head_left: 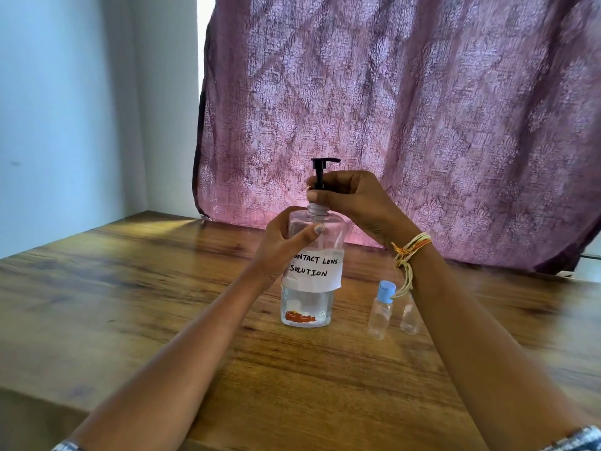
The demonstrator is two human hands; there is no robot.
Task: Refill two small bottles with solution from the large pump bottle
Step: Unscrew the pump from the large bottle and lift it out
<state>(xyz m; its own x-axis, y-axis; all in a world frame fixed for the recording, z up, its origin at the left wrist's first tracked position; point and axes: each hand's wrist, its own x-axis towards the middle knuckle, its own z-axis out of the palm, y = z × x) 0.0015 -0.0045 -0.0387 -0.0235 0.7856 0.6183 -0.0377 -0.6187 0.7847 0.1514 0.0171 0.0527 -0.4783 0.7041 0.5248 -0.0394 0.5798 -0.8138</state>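
A large clear pump bottle (pixel 309 304) stands upright on the wooden table (pixel 130 288), with a white label reading "CONTACT LENS SOLUTION". Its black pump head (pixel 323 164) is raised above the bare threaded neck. My left hand (pixel 283 245) grips the bottle's shoulder. My right hand (pixel 351 196) is closed around the pump's collar just above the neck. To the right stands a small clear bottle with a blue cap (pixel 381 307). A second small clear bottle (pixel 409 315) stands beside it, its top hidden behind my right wrist.
A purple patterned curtain (pixel 422 125) hangs behind the table's far edge. A pale wall (pixel 65 125) runs along the left. Thread bracelets dangle from my right wrist (pixel 408 252) close to the small bottles.
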